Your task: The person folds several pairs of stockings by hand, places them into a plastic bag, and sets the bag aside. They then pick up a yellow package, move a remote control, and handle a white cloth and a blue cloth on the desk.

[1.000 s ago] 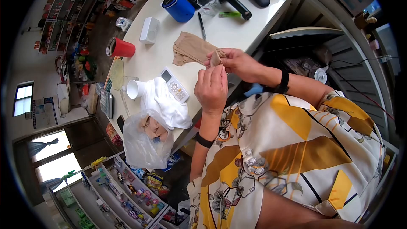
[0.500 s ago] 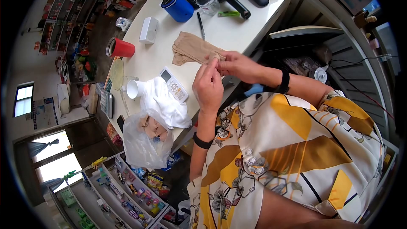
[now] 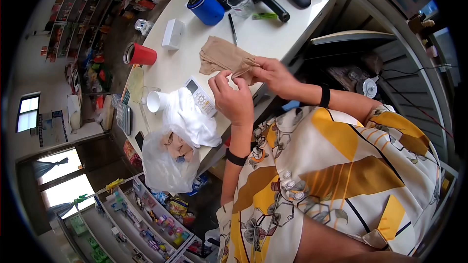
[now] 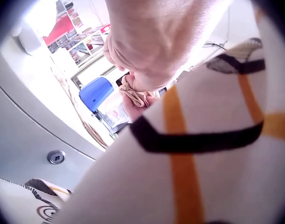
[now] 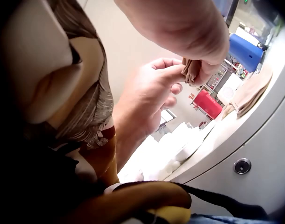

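A tan stocking (image 3: 224,52), thin and folded in layers, lies on the white desk (image 3: 273,34) with its near end lifted in the hands. My right hand (image 3: 275,75) pinches that end between thumb and fingers. Beside it, my left hand (image 3: 234,100) has its fingers bent and its thumb and fingertips at the fabric's edge. In the left wrist view the bunched stocking (image 4: 135,93) shows below the left thumb. The right wrist view shows gathered stocking (image 5: 191,71) between both hands' fingertips, partly hidden by the right hand.
Left of the hands are a white remote (image 3: 199,96), white cloth (image 3: 190,117), a white cup (image 3: 156,101) and a plastic bag (image 3: 168,173) with tan fabric. Further back stand a red tumbler (image 3: 141,54), white box (image 3: 173,34), blue canister (image 3: 207,9), clear cup (image 3: 240,2) and pen (image 3: 232,29).
My left hand has shifted slightly left, and its fingers have spread from the tight pinch beside the right hand. The stocking's lifted end now lies flatter and more drawn out.
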`<state>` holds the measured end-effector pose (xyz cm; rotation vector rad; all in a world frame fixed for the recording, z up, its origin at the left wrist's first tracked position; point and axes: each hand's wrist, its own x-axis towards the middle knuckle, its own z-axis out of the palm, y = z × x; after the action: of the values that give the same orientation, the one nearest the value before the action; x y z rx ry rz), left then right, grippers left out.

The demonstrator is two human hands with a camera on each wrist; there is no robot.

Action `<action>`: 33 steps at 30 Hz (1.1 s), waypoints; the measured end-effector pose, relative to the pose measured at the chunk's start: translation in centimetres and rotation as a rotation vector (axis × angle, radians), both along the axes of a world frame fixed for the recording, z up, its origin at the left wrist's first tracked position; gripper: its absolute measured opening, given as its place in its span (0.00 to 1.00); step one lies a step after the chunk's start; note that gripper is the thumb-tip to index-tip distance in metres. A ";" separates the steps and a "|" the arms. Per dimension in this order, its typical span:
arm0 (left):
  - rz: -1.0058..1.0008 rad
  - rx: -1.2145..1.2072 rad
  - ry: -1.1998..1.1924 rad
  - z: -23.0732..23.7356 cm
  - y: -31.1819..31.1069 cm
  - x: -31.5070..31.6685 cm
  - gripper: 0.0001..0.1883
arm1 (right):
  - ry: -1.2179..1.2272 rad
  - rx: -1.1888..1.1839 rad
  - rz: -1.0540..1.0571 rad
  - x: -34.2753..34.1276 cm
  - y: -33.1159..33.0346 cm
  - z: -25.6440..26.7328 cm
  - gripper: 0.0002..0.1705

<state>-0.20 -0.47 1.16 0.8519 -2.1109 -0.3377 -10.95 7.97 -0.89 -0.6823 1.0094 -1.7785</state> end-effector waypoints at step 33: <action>-0.396 1.212 0.156 1.5 -2.0 1.2 0.03 | 0.365 0.048 0.143 -2.8 2.0 2.2 0.08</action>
<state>0.98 -2.48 2.70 0.9561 -1.7818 -1.9318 -13.71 9.95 1.27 -1.0480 1.2072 -1.5317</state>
